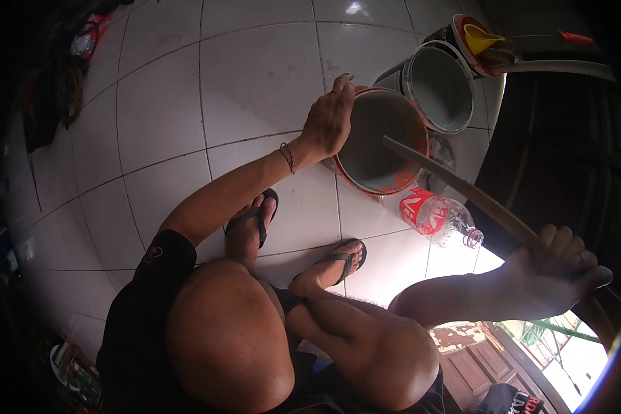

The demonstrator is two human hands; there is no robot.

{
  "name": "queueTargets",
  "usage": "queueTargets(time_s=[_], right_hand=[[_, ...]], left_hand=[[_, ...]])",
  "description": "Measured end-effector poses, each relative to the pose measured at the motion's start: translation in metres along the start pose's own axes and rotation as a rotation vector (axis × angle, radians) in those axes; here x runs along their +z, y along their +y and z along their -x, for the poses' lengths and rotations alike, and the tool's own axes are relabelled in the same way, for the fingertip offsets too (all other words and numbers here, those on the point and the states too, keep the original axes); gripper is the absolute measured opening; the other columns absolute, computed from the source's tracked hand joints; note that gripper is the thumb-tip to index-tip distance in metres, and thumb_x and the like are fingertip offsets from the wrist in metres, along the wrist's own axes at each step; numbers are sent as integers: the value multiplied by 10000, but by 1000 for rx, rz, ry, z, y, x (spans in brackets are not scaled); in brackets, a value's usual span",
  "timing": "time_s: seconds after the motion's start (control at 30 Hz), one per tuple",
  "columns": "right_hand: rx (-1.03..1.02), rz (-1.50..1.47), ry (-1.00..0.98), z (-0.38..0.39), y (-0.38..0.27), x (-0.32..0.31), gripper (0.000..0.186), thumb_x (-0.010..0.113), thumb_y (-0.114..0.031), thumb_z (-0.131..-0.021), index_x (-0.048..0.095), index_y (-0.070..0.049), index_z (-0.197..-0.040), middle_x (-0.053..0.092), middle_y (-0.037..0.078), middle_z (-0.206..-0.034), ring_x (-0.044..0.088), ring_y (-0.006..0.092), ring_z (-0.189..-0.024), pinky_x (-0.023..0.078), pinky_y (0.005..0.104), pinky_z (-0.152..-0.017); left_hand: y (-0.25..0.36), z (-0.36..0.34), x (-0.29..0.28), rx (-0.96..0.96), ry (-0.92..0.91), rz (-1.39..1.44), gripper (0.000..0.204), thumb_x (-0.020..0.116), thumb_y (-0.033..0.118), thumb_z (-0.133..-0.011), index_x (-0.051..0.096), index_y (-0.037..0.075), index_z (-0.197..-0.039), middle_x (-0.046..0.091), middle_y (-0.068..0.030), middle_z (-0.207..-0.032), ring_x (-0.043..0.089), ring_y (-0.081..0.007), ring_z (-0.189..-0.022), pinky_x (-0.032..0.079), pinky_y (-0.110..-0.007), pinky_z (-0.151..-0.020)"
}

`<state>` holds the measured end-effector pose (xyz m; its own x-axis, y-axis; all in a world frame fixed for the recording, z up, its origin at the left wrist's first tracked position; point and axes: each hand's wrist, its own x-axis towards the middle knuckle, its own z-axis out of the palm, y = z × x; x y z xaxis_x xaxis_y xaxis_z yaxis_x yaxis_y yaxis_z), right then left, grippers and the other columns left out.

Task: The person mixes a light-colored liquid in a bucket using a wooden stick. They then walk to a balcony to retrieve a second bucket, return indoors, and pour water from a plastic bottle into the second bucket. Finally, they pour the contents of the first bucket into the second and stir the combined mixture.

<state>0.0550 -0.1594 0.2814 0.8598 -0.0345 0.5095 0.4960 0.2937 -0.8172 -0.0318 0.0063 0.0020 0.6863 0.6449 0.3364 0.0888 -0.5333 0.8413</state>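
Observation:
A round bucket [338,169] with an orange-red rim stands on the floor ahead of me, with greyish contents inside. My left hand [329,119] grips the left side of its rim; part of the fingers is hidden. My right hand [557,265] is closed around a long pale stick [476,196], whose far end dips into the bucket. Behind my fist the stick runs on toward the lower right. Beside the bucket's near right side lies a clear plastic bottle [431,217] with a red label.
Behind the bucket stands a white-rimmed pail [468,114], and past it a dark container holding a yellow funnel [479,39]. Another pale pole or hose [559,67] reaches in from the right. My sandalled feet [343,262] are close by on white floor tiles [255,83]. A dark panelled surface [552,138] borders the right.

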Motion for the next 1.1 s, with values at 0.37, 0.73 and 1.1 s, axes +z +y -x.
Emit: queueTargets(time_s=[0.37, 0.73, 1.1], right_hand=[[113, 39, -63, 13, 23, 15, 569, 466, -391, -1067, 318, -157, -570, 230, -38, -472, 165, 64, -407, 175, 238, -399], [132, 379, -306, 64, 123, 5, 526, 434, -373, -1082, 435, -104, -630, 333, -34, -473, 306, 57, -393, 267, 236, -399], [52, 138, -206, 66, 136, 22, 555, 419, -393, -1082, 385, -110, -606, 322, -26, -472, 333, 83, -376, 295, 228, -400]], left_hand=[[-8, 0, 5, 145, 49, -101, 236, 384, 37, -958, 404, -62, -1171, 468, -417, -1249, 598, -523, -836, 520, -563, -762], [7, -4, 0, -144, -27, 209, 407, 256, 167, -1041, 556, -41, -1221, 492, -360, -1278, 611, -492, -949, 495, -519, -905], [0, -6, 2, -59, -37, 183, 334, 352, 109, -983, 501, -60, -1230, 507, -358, -1257, 608, -501, -974, 492, -540, -894]])
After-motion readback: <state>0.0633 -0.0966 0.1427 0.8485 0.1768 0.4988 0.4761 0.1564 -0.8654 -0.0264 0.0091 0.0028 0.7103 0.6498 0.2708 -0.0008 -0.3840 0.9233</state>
